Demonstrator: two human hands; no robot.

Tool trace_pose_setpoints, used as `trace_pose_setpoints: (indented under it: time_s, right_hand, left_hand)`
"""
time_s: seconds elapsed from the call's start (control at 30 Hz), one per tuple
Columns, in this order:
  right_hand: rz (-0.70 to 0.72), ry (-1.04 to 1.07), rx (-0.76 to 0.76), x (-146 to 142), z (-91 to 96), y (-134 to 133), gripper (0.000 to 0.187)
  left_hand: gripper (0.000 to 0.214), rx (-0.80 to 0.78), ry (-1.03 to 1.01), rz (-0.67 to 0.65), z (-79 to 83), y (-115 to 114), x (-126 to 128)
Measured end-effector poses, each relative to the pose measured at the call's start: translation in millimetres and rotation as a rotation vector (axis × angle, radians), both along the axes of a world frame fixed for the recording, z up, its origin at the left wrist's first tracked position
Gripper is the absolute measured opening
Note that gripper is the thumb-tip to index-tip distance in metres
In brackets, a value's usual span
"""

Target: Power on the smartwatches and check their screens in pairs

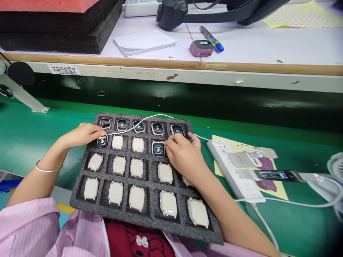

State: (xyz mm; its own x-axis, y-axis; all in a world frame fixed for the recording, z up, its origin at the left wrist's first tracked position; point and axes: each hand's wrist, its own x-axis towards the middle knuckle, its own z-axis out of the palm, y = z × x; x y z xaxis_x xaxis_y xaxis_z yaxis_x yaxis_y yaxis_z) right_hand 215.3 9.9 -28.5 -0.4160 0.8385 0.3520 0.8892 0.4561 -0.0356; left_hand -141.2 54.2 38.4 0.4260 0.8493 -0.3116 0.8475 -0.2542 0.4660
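Note:
A dark grey foam tray (124, 221) with square pockets holds several smartwatch bodies without straps. In the head view, my left hand (84, 135) pinches a lit smartwatch (102, 142) at the left end of the second row. A white cable (150, 116) reaches this watch and arcs over the tray. My right hand (186, 155) grips the right edge of another lit smartwatch (158, 149) in the same row. Along the far row the watches lie screen up. Most nearer ones, such as a white watch body (165, 173), show their pale backs. My right hand partly covers the right column.
A white power strip (227, 167) with a plugged-in charger (243, 159) and a small meter display (277, 175) lies right of the tray. On the shelf above are black foam blocks (61, 30), a notepad (144, 42), a purple watch-like case (201, 48) and a marker (211, 38).

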Motion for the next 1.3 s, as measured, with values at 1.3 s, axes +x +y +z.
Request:
trace_pose_setpoints:
  time_s: [1.3]
  right_hand:
    - [0.293,-0.147,0.057,-45.9,31.5,-5.7,0.030]
  left_hand:
    - [0.052,0.118,0.013,-0.202,1.7,-3.3,53.5]
